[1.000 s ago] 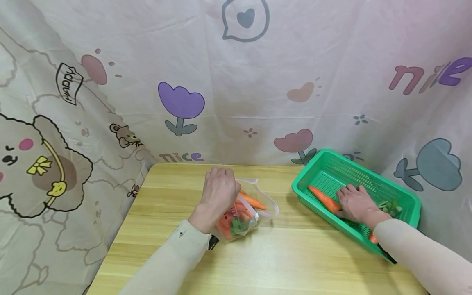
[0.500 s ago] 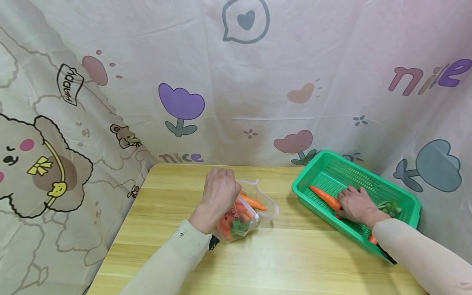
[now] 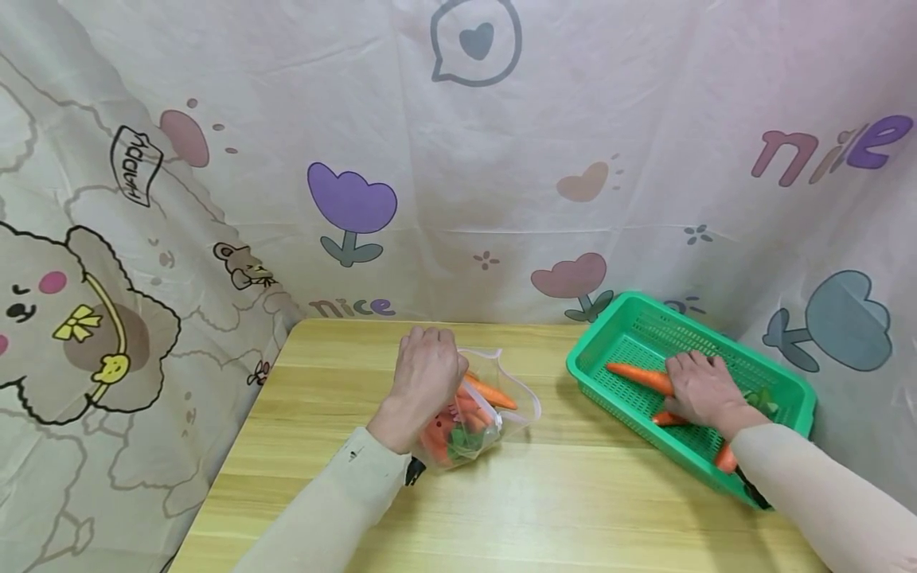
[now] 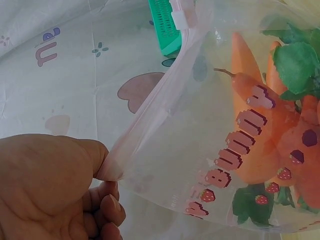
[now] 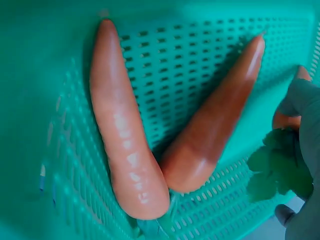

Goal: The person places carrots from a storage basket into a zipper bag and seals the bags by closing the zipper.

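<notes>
Inside the green basket (image 3: 655,325), your right hand (image 3: 705,391) has its fingers curled round the thick end of a carrot (image 3: 637,375); its long axis points leftward, toward the clear bag (image 4: 180,137) on the counter (image 3: 559,509), whose edge your nearer left hand (image 3: 426,370) pinches.

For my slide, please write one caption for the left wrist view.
A left hand pinches the edge of a clear printed bag of carrots and green leaves, a green basket beyond.
</notes>
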A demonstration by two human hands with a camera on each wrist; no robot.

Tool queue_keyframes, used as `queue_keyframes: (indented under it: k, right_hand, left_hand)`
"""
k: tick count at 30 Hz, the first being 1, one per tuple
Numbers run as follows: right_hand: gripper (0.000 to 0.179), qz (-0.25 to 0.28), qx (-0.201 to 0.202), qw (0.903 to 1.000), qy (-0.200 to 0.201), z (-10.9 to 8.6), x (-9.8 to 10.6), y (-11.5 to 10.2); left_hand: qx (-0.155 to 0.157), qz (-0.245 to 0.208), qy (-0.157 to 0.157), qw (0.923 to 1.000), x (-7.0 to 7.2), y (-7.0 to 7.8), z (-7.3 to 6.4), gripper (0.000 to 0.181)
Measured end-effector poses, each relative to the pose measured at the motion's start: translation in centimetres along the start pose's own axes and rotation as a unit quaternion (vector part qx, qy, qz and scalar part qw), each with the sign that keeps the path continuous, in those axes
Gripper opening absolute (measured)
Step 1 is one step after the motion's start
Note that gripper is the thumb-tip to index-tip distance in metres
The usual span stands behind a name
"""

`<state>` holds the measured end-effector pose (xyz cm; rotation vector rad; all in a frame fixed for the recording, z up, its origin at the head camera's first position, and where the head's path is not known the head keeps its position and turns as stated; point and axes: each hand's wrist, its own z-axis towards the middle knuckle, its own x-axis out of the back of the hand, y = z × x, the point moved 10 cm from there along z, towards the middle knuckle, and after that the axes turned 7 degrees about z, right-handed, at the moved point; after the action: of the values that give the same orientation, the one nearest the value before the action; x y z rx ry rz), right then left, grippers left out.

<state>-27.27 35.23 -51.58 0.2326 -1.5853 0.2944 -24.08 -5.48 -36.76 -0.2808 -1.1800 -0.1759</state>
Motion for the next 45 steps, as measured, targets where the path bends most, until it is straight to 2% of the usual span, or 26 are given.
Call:
queue_keyframes:
  k: [10,13,16,19,23,28,30,37,45]
  right_hand:
    - [0.043,-0.034,0.017,0.9984,0.042,-0.6,4.2,0.9]
    - [0.043,-0.040,0.023,0.9963,0.072,-0.7,6.3,0.5]
    - [0.043,-0.040,0.039,0.9910,0.122,-0.8,8.5,-0.6]
    - [0.042,-0.028,0.069,0.9835,0.165,-0.7,10.6,-2.8]
    - [0.044,-0.018,0.123,0.9714,0.202,-0.5,12.6,-7.5]
    - [0.043,-0.014,0.199,0.9510,0.236,-0.5,13.7,-13.7]
    - [0.041,-0.007,0.218,0.9465,0.238,-0.4,13.9,-15.8]
    - [0.036,-0.003,0.248,0.9440,0.218,0.7,13.6,-22.3]
    - [0.027,-0.016,0.246,0.9374,0.246,2.5,12.2,-26.6]
  left_hand:
    - [0.004,-0.005,-0.006,1.0000,-0.2,-0.1,0.1,0.026]
    - [0.000,-0.006,-0.007,1.0000,-0.2,-0.1,0.1,0.027]
    - [-0.004,-0.005,-0.004,1.0000,-0.1,0.0,0.1,0.027]
    - [-0.006,-0.003,0.000,1.0000,0.0,0.0,0.1,0.028]
    - [-0.011,-0.002,0.013,0.9999,0.3,0.0,0.0,0.031]
    - [-0.013,-0.010,0.013,0.9998,0.3,0.1,0.1,0.030]
    - [-0.013,-0.013,0.009,0.9998,0.3,0.0,0.1,0.029]
    - [-0.010,-0.015,-0.003,0.9998,0.2,-0.1,0.3,0.030]
    - [-0.010,-0.012,-0.005,0.9999,0.1,0.0,0.3,0.029]
